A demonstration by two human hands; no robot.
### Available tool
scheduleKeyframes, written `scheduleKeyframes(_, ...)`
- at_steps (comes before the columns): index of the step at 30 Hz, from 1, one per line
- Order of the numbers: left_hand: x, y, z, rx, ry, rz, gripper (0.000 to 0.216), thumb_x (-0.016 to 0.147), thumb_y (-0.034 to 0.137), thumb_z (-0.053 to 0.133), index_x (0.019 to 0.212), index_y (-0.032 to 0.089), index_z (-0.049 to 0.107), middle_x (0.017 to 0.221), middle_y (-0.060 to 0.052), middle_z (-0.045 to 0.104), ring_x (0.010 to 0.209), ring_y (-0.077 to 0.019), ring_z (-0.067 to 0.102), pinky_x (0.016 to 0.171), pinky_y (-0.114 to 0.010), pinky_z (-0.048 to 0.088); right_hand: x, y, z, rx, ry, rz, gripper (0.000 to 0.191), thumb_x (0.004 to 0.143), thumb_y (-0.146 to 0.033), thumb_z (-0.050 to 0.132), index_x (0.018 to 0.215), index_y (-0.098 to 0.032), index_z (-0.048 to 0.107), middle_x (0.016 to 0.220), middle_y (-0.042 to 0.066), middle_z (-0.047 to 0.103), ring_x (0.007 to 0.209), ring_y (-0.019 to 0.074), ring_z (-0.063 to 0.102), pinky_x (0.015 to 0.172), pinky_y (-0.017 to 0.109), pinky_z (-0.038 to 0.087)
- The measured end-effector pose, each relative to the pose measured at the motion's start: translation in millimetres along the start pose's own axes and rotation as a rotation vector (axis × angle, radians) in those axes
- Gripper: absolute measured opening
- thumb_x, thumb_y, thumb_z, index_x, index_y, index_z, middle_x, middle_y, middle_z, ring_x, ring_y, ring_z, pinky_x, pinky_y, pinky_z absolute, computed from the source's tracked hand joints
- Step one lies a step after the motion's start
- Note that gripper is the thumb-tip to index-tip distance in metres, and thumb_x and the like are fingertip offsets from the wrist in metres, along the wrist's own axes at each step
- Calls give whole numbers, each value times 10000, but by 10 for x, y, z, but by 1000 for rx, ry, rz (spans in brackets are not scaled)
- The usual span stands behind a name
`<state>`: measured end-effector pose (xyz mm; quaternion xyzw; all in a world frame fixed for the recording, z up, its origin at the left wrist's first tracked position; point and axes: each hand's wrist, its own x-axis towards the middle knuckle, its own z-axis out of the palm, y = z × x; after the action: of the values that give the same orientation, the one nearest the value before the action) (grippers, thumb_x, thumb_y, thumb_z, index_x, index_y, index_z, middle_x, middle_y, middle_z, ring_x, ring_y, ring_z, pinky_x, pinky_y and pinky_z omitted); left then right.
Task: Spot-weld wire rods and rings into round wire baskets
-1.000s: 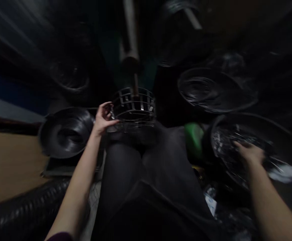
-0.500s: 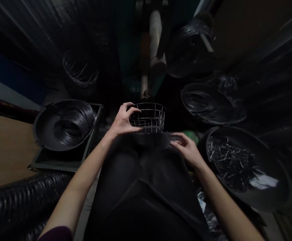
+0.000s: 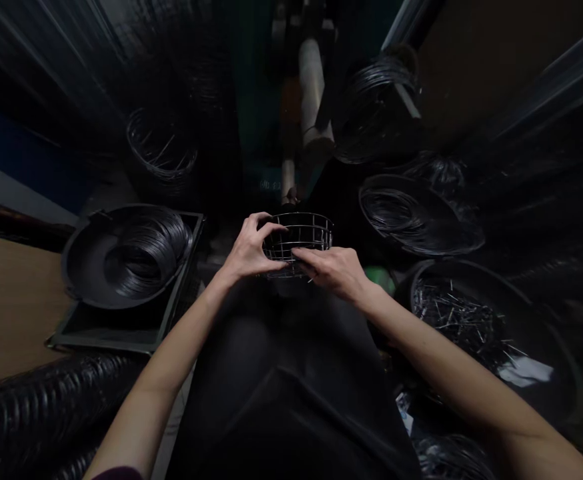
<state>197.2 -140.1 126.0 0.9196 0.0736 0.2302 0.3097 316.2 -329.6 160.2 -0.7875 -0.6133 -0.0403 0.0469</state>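
Observation:
A small round basket of thin metal wire (image 3: pixel 321 231) stands in front of my lap, below the machine's shaft. My left hand (image 3: pixel 248 250) grips its left side, thumb low and fingers curled over the upper rings. Against the lower near side of the basket, my right hand (image 3: pixel 337 268) has its fingers pressed together. A short thin piece of wire (image 3: pixel 311 280) pokes out beneath those fingertips; most of it is hidden. Dark cloth (image 3: pixel 296 373) covers my legs right under both hands.
A black pan (image 3: pixel 84 267) with coiled wire sits on a green-edged frame at left. At right are a pan of wire coils (image 3: pixel 396 210) and a large pan (image 3: pixel 536 333) with many short wire pieces and white paper. Ahead is a machine shaft (image 3: pixel 312 87).
My right hand has moved left and inward from beside my lap to the basket's near side. My left hand keeps its hold on the basket. The view has shifted slightly.

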Motion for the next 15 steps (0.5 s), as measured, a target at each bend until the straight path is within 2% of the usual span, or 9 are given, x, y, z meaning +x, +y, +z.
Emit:
scheduleKeyframes(5, 159, -48, 4, -52, 17, -5, 676, 579, 354, 900, 1182, 218, 627, 1318, -121, 434, 1283, -329, 469, 1096, -510, 438, 134, 146, -59, -46, 88, -72, 305, 970, -325, 496, 1180, -310, 717, 1057, -5, 761, 726, 150, 712, 545, 247, 372)
scheduleKeyframes(15, 384, -79, -31, -71, 3, -13, 668, 575, 341, 890, 1177, 212, 633, 1308, -121, 435, 1280, -326, 472, 1099, -506, 436, 290, 255, -144, -114, 55, -35, 320, 977, -345, 452, 1147, -321, 722, 1026, -15, 769, 649, 128, 667, 515, 251, 297)
